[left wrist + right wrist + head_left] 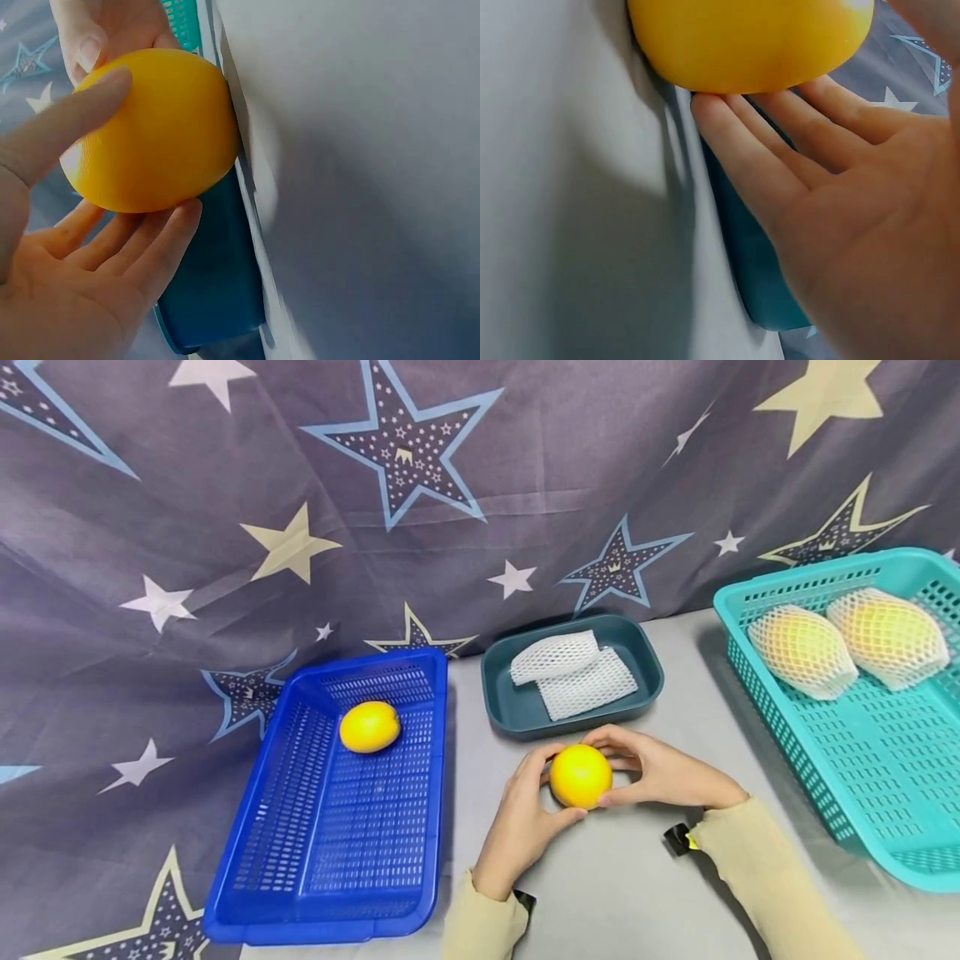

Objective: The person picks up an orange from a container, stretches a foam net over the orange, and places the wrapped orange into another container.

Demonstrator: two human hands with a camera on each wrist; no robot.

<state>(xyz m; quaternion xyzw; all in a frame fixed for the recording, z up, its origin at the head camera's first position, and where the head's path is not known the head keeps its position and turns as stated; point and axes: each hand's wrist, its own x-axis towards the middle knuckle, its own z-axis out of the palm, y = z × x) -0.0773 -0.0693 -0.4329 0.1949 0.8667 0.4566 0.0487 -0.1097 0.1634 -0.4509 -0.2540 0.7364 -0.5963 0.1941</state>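
Note:
A smooth, glossy yellow mango [581, 776] is held between both hands, just in front of the dark teal tray. My left hand [519, 821] grips its left side, and the left wrist view shows the thumb laid over the mango [161, 131] with the fingers along its underside. From the right, my right hand [663, 770] holds it between thumb and fingers. In the right wrist view, the fingertips [709, 105] meet the lower edge of the fruit. Two white foam net sleeves, one [588, 683] partly under the other [555, 656], lie in the tray [501, 714].
On the left, a blue basket [437, 793] contains another yellow mango [370, 727]. A turquoise basket [780, 735] at the right holds two fruits in white foam nets, one [802, 650] beside the other [888, 637]. Behind everything hangs a star-patterned cloth [450, 568].

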